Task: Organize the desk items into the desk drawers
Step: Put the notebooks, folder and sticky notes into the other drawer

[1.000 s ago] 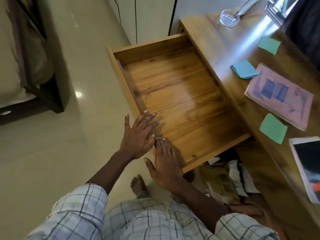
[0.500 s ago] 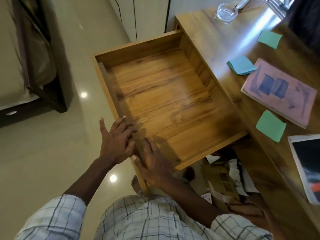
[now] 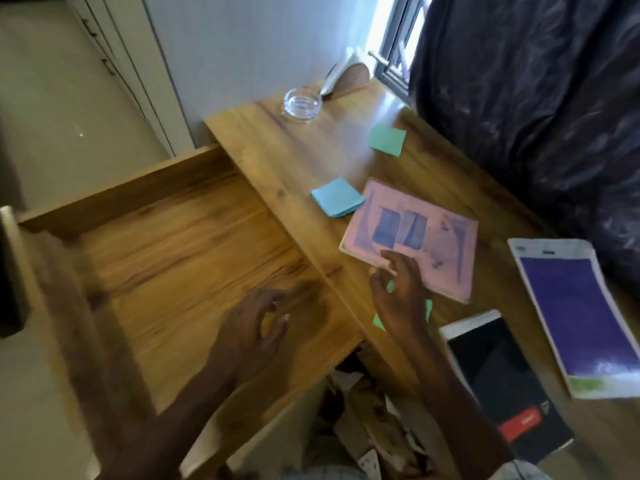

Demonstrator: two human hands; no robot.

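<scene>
Drawer [image 3: 180, 258]: pulled out left of the desk, bare wood inside.
Desk [image 3: 287, 161]: wooden top with items spread over it.
Left hand [image 3: 252, 330]: over the drawer's near right part, fingers loosely curled, holding nothing, blurred.
Right hand [image 3: 401, 299]: over the desk edge, fingers spread, tips at the pink book's near corner; grip on it unclear.
Pink book [image 3: 415, 237]: flat mid-desk.
Blue notes [image 3: 337, 201]: just left of the book, touching its far corner.
Green notes [image 3: 387, 139]: farther back, apart.
Second green note [image 3: 379, 322]: mostly hidden under the right hand.
Phone box [image 3: 502, 382]: near edge, right of the forearm.
Purple packet [image 3: 581, 317]: right of the box.
Glass dish [image 3: 302, 105]: far corner.
</scene>
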